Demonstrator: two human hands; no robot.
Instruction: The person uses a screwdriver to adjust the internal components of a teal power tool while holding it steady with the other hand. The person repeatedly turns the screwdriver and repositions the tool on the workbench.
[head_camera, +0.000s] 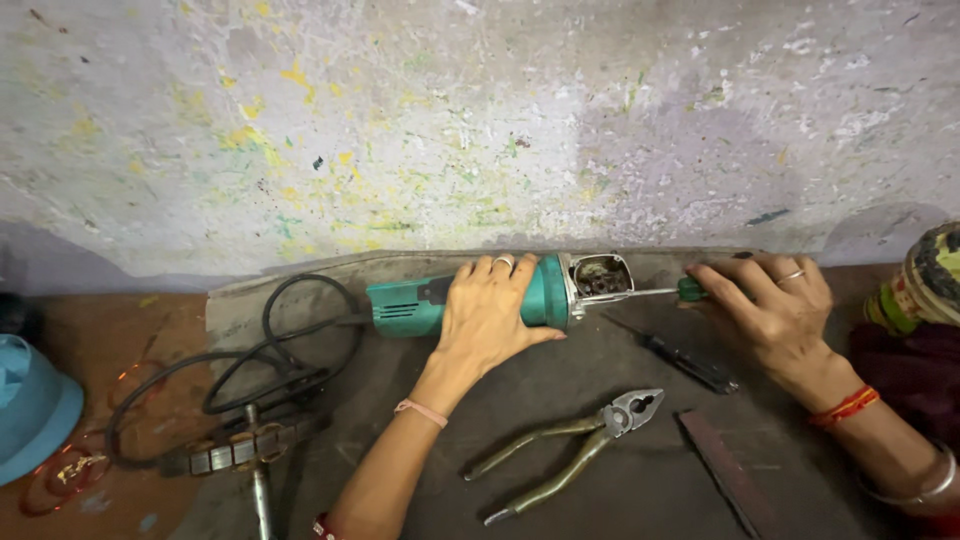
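A green angle grinder (400, 304) lies on its side on a dark mat (620, 480), close to the wall. Its metal gear head (598, 275) is open, with the inside showing. My left hand (490, 315) grips the grinder's green body just behind the head. My right hand (770, 305) holds a green-handled screwdriver (690, 290), whose thin shaft reaches into the open head. The grinder's black cord (270, 345) loops away to the left.
Pliers (580, 445) lie open on the mat in front of me. A dark-handled tool (690, 362) and a flat reddish bar (725, 470) lie to the right. A motor armature (245, 450) rests at left, a blue cap-like object (35, 405) far left, a striped object (925, 280) far right.
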